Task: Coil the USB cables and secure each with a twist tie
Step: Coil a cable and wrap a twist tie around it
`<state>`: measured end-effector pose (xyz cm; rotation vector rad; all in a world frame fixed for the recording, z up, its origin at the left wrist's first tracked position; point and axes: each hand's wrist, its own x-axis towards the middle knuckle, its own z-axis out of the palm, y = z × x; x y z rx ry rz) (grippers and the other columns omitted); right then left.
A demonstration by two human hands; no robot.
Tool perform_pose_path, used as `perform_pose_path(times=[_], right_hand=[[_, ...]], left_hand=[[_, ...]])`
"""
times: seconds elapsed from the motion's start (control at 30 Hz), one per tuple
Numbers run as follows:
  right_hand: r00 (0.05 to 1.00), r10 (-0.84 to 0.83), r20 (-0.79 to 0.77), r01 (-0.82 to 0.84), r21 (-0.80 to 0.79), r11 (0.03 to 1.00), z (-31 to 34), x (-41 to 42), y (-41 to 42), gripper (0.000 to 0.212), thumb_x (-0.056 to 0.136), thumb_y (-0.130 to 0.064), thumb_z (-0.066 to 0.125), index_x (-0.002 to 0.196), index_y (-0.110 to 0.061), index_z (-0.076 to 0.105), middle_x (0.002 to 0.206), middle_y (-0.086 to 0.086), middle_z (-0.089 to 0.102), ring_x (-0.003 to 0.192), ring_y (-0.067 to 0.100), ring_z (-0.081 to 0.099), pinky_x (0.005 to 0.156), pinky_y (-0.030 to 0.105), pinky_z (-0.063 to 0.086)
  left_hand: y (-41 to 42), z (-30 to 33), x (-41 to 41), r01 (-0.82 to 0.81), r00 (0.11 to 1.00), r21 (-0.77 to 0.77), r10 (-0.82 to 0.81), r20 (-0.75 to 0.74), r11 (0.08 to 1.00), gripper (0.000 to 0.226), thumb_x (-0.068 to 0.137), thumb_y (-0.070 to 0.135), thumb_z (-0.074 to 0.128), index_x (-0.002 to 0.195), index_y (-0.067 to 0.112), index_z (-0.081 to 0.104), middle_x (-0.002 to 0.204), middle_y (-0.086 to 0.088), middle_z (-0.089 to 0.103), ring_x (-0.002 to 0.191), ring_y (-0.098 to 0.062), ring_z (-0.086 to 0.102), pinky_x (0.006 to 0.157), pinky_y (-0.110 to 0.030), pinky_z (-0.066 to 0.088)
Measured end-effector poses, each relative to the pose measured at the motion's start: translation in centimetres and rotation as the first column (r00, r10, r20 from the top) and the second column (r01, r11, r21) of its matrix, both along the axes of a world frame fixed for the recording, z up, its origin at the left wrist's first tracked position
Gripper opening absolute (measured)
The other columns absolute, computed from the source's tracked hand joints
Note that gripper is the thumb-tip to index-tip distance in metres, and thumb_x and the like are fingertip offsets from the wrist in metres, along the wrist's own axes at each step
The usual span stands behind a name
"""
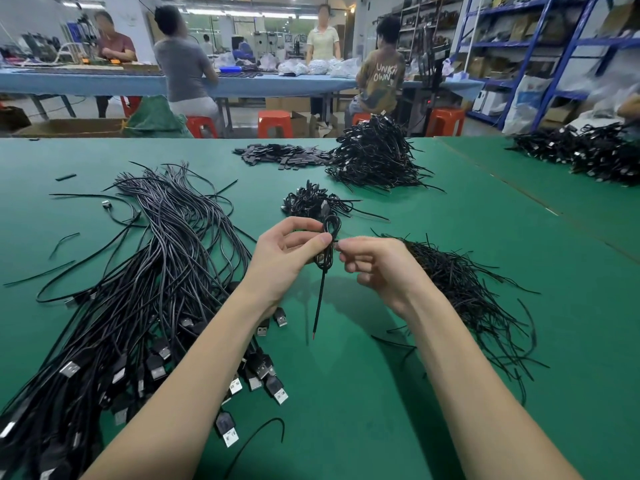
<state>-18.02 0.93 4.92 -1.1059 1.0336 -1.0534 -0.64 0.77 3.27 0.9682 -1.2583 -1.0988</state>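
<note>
My left hand (284,252) grips a small coiled black USB cable (330,226) above the green table, thumb pressed on the coil's middle. A straight tail of that cable (320,303) hangs down with a red tip. My right hand (375,263) pinches something thin at the coil's waist, apparently a twist tie, mostly hidden by the fingers. A big bundle of uncoiled USB cables (149,289) lies to the left, plugs toward me. A heap of black twist ties (460,282) lies to the right. A small pile of coiled cables (311,200) sits just behind my hands.
A larger heap of coiled cables (375,157) and a spread of small black parts (280,155) lie farther back. More cable heaps (585,152) sit on the table at the right. Loose wires lie on the green table (346,393). People sit at a blue bench behind.
</note>
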Motion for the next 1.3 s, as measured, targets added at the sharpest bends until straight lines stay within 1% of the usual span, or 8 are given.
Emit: perform_pose_path(times=[0.1,0.27,0.5,0.67,0.77,0.9,1.07,1.3], right_hand=[[0.996,0.059,0.072,-0.062,0.044,0.997,0.0,-0.2,0.1,0.009,0.091,-0.012,0.071,0.082,-0.014,0.071,0.073,-0.001,0.066,0.056,0.008,0.06,0.046,0.015,0.042],[0.818,-0.32,-0.478,-0.078,-0.643,0.761,-0.5,-0.9,0.1,0.024,0.083,-0.018,0.081,0.099,-0.03,0.068,0.084,-0.016,0.071,0.063,0.006,0.065,0.065,0.02,0.049],[0.772,-0.475,-0.422,-0.078,-0.804,0.589,-1.1,-0.9,-0.1,0.004,0.084,-0.03,0.081,0.086,-0.031,0.077,0.082,-0.02,0.072,0.066,0.008,0.066,0.061,0.015,0.042],[0.993,-0.104,0.051,0.104,0.004,0.995,-0.8,0.6,-0.2,0.009,0.08,-0.012,0.076,0.072,-0.016,0.075,0.064,-0.004,0.068,0.055,0.009,0.056,0.045,0.015,0.038],[0.841,-0.11,0.53,-0.131,0.396,0.909,-0.9,1.4,0.1,0.003,0.075,-0.009,0.071,0.074,-0.007,0.073,0.065,-0.001,0.063,0.049,0.006,0.05,0.036,0.01,0.029],[0.978,-0.19,0.089,0.185,0.057,0.981,-2.9,2.2,-0.3,0.011,0.093,-0.026,0.07,0.1,-0.018,0.073,0.083,-0.005,0.075,0.055,0.007,0.055,0.047,0.016,0.038],[0.833,-0.331,-0.443,0.18,-0.348,0.92,-6.1,3.6,-0.2,0.012,0.092,-0.031,0.069,0.086,-0.021,0.072,0.074,-0.003,0.073,0.066,0.011,0.064,0.067,0.026,0.049],[0.84,-0.314,-0.443,0.182,-0.316,0.931,-6.2,3.2,-0.6,0.02,0.09,-0.029,0.066,0.074,-0.018,0.073,0.067,-0.002,0.071,0.053,0.002,0.051,0.059,0.022,0.041]], left_hand=[[-0.1,0.1,0.0,0.009,1.0,0.011,-0.009,0.027,1.0,0.018,0.085,0.02,0.079,0.101,0.02,0.07,0.09,-0.002,0.078,0.075,-0.008,0.068,0.075,-0.018,0.051],[-0.3,-0.1,0.3,0.009,0.997,0.098,-0.002,-0.072,0.995,0.018,0.084,0.016,0.078,0.1,0.015,0.07,0.084,-0.004,0.076,0.069,-0.012,0.066,0.076,-0.025,0.053],[-0.3,-0.1,0.5,0.032,0.995,0.131,-0.019,-0.103,0.991,0.018,0.085,0.017,0.078,0.101,0.014,0.07,0.084,-0.004,0.076,0.071,-0.012,0.066,0.078,-0.026,0.053],[0.0,0.0,-0.3,-0.067,0.996,-0.102,0.072,0.044,0.993,0.018,0.086,0.013,0.077,0.099,0.02,0.068,0.086,0.005,0.076,0.08,-0.006,0.069,0.076,-0.017,0.051],[0.1,0.2,-1.0,-0.103,0.967,-0.298,0.166,0.195,0.949,0.02,0.087,0.014,0.076,0.099,0.027,0.064,0.094,0.014,0.073,0.088,-0.005,0.071,0.075,-0.014,0.052],[-1.0,-0.4,-0.7,-0.267,0.939,-0.178,0.297,0.171,0.947,0.014,0.095,0.022,0.067,0.096,0.03,0.055,0.097,0.0,0.072,0.079,-0.016,0.075,0.072,-0.029,0.057],[-5.4,-0.2,-0.3,-0.402,0.883,-0.08,0.409,0.231,0.912,0.011,0.093,0.019,0.064,0.094,0.025,0.055,0.096,-0.002,0.068,0.089,-0.012,0.068,0.086,-0.028,0.054],[-13.4,2.9,-1.3,-0.435,0.771,-0.18,0.468,0.431,0.882,0.015,0.095,0.014,0.06,0.109,0.012,0.06,0.104,0.0,0.066,0.096,-0.016,0.064,0.089,-0.025,0.047]])
